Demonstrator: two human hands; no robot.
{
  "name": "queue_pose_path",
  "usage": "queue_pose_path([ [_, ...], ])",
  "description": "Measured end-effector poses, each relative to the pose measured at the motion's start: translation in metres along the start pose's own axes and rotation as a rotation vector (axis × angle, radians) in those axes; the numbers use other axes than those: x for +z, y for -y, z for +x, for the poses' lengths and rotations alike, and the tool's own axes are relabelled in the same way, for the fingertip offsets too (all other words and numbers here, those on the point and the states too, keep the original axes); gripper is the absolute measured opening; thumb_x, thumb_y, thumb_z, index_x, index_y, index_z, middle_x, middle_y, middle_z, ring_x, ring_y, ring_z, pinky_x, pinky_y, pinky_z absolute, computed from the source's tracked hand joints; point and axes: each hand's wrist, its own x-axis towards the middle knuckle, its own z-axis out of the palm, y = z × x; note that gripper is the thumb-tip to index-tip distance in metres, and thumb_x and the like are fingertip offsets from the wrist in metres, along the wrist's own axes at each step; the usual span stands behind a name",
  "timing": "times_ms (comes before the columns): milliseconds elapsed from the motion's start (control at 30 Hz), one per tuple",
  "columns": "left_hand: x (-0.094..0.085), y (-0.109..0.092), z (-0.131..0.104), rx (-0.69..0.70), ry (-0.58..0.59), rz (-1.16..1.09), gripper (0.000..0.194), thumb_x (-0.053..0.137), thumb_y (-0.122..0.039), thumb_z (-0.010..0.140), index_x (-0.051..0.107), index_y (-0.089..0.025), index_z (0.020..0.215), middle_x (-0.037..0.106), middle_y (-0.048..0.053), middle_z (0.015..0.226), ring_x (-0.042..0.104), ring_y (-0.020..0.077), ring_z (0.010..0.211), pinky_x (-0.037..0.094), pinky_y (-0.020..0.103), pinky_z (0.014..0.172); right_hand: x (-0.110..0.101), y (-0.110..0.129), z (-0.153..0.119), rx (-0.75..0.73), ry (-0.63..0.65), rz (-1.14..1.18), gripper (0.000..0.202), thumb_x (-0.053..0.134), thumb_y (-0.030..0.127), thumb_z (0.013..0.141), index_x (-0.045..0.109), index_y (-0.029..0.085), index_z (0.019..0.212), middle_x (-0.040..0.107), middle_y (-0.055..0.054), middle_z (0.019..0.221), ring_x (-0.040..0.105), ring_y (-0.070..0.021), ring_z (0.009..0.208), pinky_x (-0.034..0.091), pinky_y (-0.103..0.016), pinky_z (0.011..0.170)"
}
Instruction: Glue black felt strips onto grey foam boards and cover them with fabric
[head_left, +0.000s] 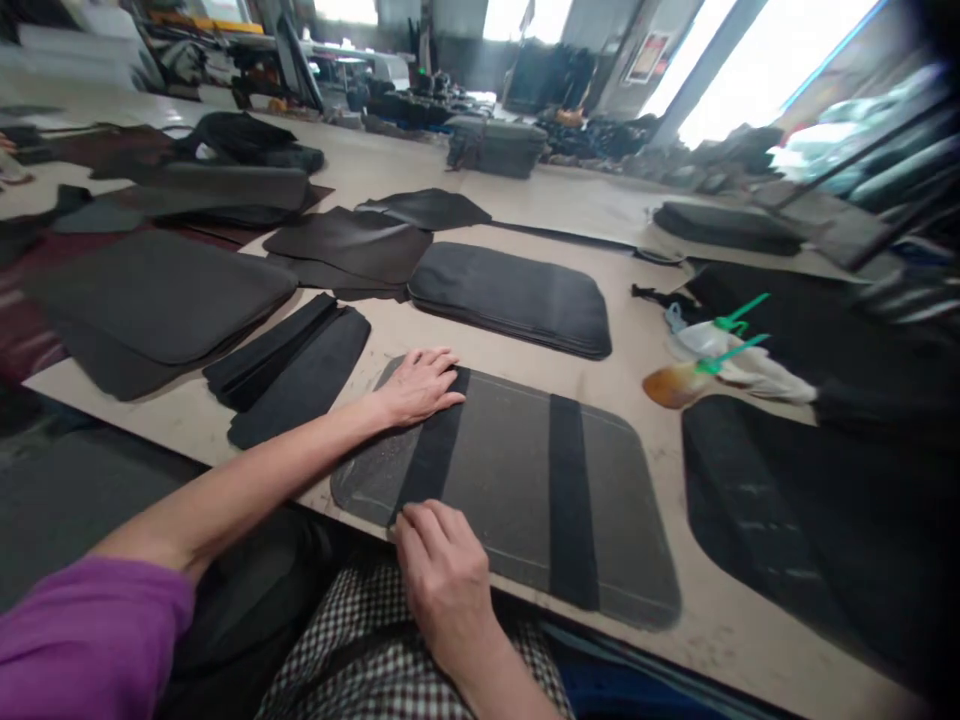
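While the wide desk (480, 215) carries stacks of dark cut pieces across the upper half of the frame, your work sits at lower centre: one grey padded panel (502, 470) with two black strips, the left strip (431, 450) under both your hands, the right strip (570, 490) untouched. Your left hand (420, 385) lies flat, fingers released, on the strip's far end; your right hand (446, 560) pinches its near end. Press unevenly and the strip could probably skew or wrinkle. Two squeeze bottles (701, 360) lie at right.
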Motion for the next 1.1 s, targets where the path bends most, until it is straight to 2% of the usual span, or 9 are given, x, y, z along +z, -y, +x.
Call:
queue_pose_path([
  [133,0.003,0.004,0.005,-0.033,-0.032,-0.064,0.041,0.045,-0.046,0.104,0.07,-0.017,0.118,0.055,0.013,0.146,0.041,0.0301,0.141,0.033,0.048,0.111,0.004,0.001,-0.003,-0.008,0.017,-0.05,0.013,0.054,0.01,0.099,0.066,0.014,0.099,0.064,-0.008,0.098,0.057,-0.0241,0.094,0.048,-0.038,0.083],
  [300,0.006,0.009,0.019,-0.169,0.002,-0.16,0.028,0.054,-0.041,0.1,0.07,-0.02,0.109,0.057,0.011,0.142,0.039,0.0295,0.142,0.034,0.05,0.112,0.003,0.0,-0.001,0.017,-0.012,-0.014,0.012,0.053,0.014,0.099,0.063,0.017,0.094,0.062,-0.006,0.092,0.056,-0.0233,0.088,0.046,-0.04,0.083],
  [467,0.008,0.01,0.034,-0.255,0.008,-0.182,0.018,0.061,-0.037,0.095,0.067,-0.022,0.101,0.058,0.012,0.138,0.047,0.0305,0.132,0.04,0.05,0.106,0.0,-0.005,0.003,0.006,-0.02,-0.051,0.02,0.043,0.01,0.1,0.06,0.014,0.108,0.061,-0.005,0.086,0.055,-0.0216,0.08,0.044,-0.042,0.085],
  [633,0.019,0.015,0.035,-0.284,-0.008,-0.252,0.018,0.057,-0.037,0.092,0.065,-0.022,0.095,0.06,0.014,0.133,0.051,0.0346,0.126,0.042,0.053,0.102,-0.005,-0.008,0.004,-0.034,0.059,-0.161,0.009,0.053,0.017,0.096,0.054,0.018,0.088,0.058,-0.002,0.078,0.052,-0.0199,0.075,0.041,-0.039,0.076],
  [767,0.034,0.032,0.041,-0.369,0.007,-0.269,0.024,0.054,-0.044,0.091,0.064,-0.022,0.096,0.061,0.011,0.133,0.051,0.0335,0.124,0.039,0.05,0.105,-0.018,-0.014,0.012,-0.072,0.085,-0.194,0.013,0.061,0.026,0.091,0.054,0.016,0.088,0.057,-0.003,0.082,0.052,-0.0198,0.079,0.04,-0.038,0.073],
  [867,0.023,0.03,0.044,-0.375,-0.016,-0.272,0.03,0.054,-0.045,0.091,0.064,-0.022,0.107,0.061,0.012,0.134,0.05,0.033,0.126,0.038,0.049,0.107,-0.023,-0.016,0.015,-0.048,0.108,-0.194,0.019,0.068,0.029,0.085,0.055,0.016,0.09,0.057,-0.003,0.085,0.052,-0.0208,0.082,0.041,-0.038,0.075],
  [967,-0.002,0.015,0.04,-0.346,-0.043,-0.254,0.031,0.051,-0.042,0.095,0.064,-0.02,0.114,0.062,0.013,0.133,0.052,0.0311,0.126,0.039,0.048,0.108,-0.017,-0.015,0.016,-0.008,0.085,-0.157,0.014,0.065,0.027,0.089,0.056,0.017,0.091,0.058,-0.004,0.089,0.052,-0.0227,0.085,0.043,-0.039,0.075],
  [1100,-0.025,-0.001,0.024,-0.351,-0.044,-0.186,0.03,0.049,-0.038,0.098,0.062,-0.024,0.122,0.062,0.008,0.137,0.052,0.0258,0.13,0.038,0.043,0.111,-0.017,-0.014,0.014,0.022,0.02,-0.015,0.004,0.062,0.021,0.093,0.059,0.018,0.094,0.062,-0.006,0.1,0.054,-0.0226,0.092,0.044,-0.037,0.077],
])
